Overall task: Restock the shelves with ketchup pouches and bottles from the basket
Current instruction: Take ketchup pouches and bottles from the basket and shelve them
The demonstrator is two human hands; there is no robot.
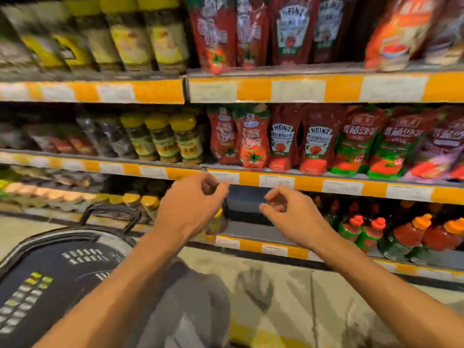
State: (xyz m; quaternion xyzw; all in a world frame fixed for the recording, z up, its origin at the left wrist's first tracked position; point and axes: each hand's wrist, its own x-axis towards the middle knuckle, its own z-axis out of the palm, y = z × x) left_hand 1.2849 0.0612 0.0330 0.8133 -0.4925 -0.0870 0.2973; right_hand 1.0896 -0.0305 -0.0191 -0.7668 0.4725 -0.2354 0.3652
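Seen from a head-worn camera, two bare forearms are reaching toward supermarket shelving with orange-and-white price strips. The left hand (193, 199) is hovering in front of the middle shelf edge (251, 178), its fingers loosely curled with thumb and fingertips drawn close; something small and dark may be sitting between them, but blur makes that uncertain. The right hand (288, 209) is hanging just beside it, apart from it, its fingers also loosely curled and holding nothing visible.

On the middle shelf, soft red ketchup pouches are standing upright in a row: two waisted tomato-sauce pouches (251, 141), then two Heinz pouches (281, 144) with white keystone labels, then red-and-green pouches (356, 141) further right. To their left, squat jars with yellow lids (160, 139) are standing together. The top shelf is carrying more glossy red pouches (251, 31) and tall yellow-capped bottles (130, 31).

On the lower shelf at right, clear plastic ketchup bottles (406, 234) with red and orange caps are standing side by side, beside a gap behind the hands.

At lower left, a dark plastic shopping basket (50, 272) with slotted walls and a raised handle is sitting on the pale mottled floor (288, 285), well below the hands.
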